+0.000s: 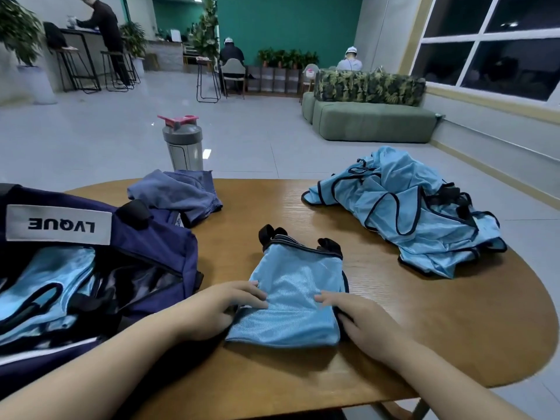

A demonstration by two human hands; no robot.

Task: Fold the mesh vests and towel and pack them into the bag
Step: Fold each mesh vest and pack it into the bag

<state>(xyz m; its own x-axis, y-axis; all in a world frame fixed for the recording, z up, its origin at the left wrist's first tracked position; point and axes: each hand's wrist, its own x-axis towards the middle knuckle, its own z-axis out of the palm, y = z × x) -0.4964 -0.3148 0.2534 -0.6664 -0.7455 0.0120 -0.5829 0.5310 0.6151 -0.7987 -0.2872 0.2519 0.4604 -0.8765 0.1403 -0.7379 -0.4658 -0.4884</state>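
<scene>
A light blue mesh vest point(292, 294) with black trim lies folded into a small rectangle at the middle of the wooden table point(454, 322). My left hand point(221, 307) holds its left edge, thumb tucked under the fabric. My right hand point(360, 319) holds its right edge the same way. A navy bag point(142, 247) stands open at the left, with light blue vests point(45, 286) inside it. A loose heap of unfolded blue vests point(406, 207) lies at the far right. A crumpled blue-grey towel point(178, 192) sits behind the bag.
A grey shaker bottle point(182, 144) with a pink lid stands at the table's far edge, behind the towel. Beyond the table are a tiled floor, a green sofa point(372, 119), stools and several people far off.
</scene>
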